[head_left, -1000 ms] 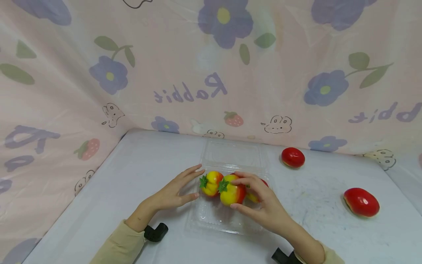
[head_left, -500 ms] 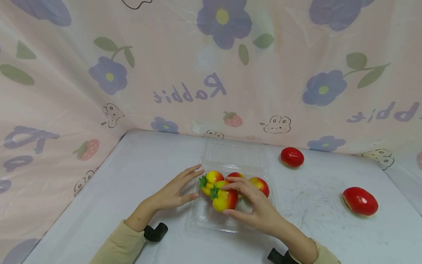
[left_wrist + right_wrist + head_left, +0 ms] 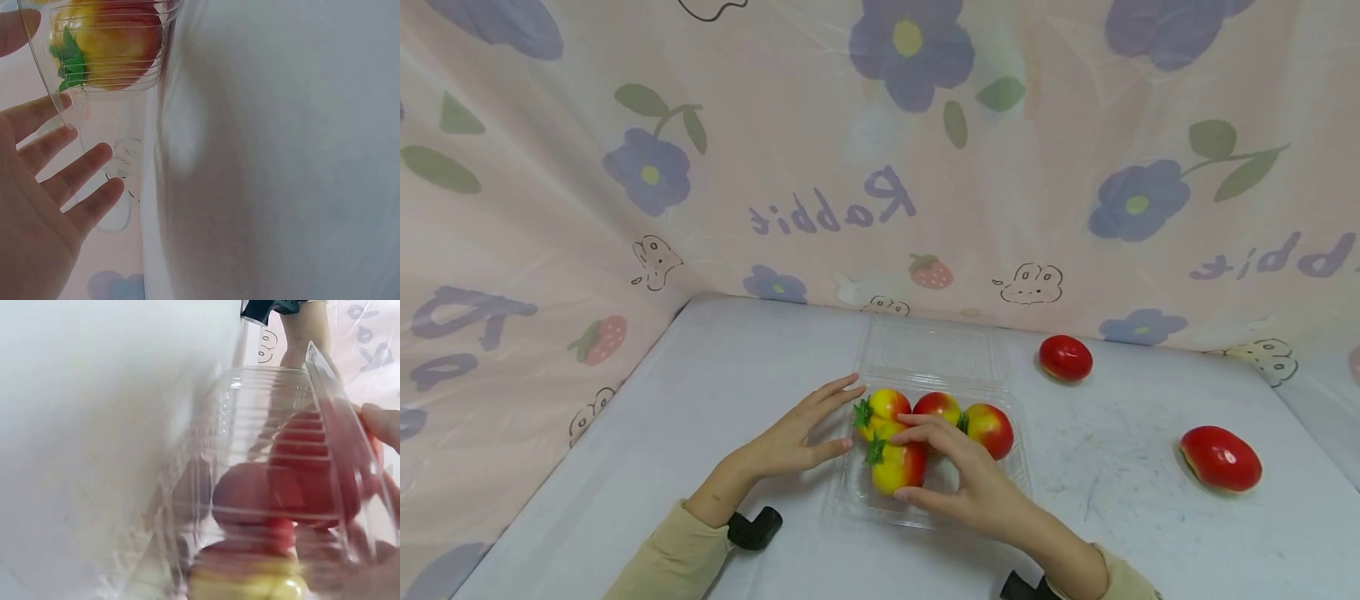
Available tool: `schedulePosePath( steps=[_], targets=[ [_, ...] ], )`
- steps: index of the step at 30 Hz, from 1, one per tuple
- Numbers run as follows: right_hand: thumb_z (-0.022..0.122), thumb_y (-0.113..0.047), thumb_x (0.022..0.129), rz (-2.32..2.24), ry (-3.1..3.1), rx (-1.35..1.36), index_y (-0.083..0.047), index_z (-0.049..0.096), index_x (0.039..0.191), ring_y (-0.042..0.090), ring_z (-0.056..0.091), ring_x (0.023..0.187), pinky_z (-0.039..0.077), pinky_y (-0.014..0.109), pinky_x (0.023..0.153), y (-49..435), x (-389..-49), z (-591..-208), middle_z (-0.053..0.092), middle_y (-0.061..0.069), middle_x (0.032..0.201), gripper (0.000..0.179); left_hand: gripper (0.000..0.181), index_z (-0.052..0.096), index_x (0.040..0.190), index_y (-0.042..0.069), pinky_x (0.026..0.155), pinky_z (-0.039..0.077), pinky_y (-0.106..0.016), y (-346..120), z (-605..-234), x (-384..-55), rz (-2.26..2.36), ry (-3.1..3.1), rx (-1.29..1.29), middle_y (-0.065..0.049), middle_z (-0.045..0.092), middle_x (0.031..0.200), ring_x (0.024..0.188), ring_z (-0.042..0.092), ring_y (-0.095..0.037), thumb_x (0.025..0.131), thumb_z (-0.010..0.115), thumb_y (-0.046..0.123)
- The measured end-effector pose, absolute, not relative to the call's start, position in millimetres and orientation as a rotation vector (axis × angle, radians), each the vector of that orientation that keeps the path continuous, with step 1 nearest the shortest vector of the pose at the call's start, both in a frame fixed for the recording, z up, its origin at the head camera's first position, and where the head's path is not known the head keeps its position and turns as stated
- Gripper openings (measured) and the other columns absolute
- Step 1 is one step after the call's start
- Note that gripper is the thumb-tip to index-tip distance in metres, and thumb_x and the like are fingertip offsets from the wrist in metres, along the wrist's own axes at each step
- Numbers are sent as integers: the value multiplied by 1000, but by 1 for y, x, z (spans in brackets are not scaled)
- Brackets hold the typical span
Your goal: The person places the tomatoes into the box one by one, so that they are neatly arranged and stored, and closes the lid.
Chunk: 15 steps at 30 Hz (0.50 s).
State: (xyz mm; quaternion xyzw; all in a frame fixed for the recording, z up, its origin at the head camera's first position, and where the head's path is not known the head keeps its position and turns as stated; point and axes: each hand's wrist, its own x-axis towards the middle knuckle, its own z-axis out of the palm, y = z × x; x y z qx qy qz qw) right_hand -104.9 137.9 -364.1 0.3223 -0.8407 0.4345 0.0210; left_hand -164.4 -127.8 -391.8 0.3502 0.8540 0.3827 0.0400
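A clear plastic hinged container lies open in the head view, its lid folded back behind it. My right hand pinches a yellow-and-red toy fruit with a green leafy top between thumb and fingers, at the container's left front. Behind it in the box are a similar leafy fruit, a red-yellow fruit and another at the right. Spread and fairly straight, the fingers of my left hand lie at the container's left wall; the left wrist view shows fingertips against its clear rim.
Two glossy red toy fruits rest on the white table to the right, one farther back and one nearer. A floral curtain hangs along the table's back and left. Black wrist mounts sit by the sleeves.
My right hand has moved left and toward the front with its toy fruit, over the container. The fruits at the back and right now show more. My left hand has stayed in place.
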Motion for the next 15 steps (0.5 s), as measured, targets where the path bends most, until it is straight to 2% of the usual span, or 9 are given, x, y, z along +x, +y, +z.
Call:
schedulePosePath(
  steps=[6,15],
  targets=[
    [77,-36,79,1318,-2656,975,-31,58,121,16,50,126,47,36,102,135,-105,-368,56,-8,134,46,63,40,146,8,107,23,-70,-128,-391,-164,1175,2610,1070,-11,23,159,143,23,-39,90,61,26],
    [77,-35,80,1350,-2652,1023,-27,57,121,15,52,123,47,31,101,132,-106,-370,57,-5,131,47,63,39,146,9,108,23,-69,-128,-391,-164,1175,2612,1080,-11,23,159,143,24,-39,90,61,28]
  ],
)
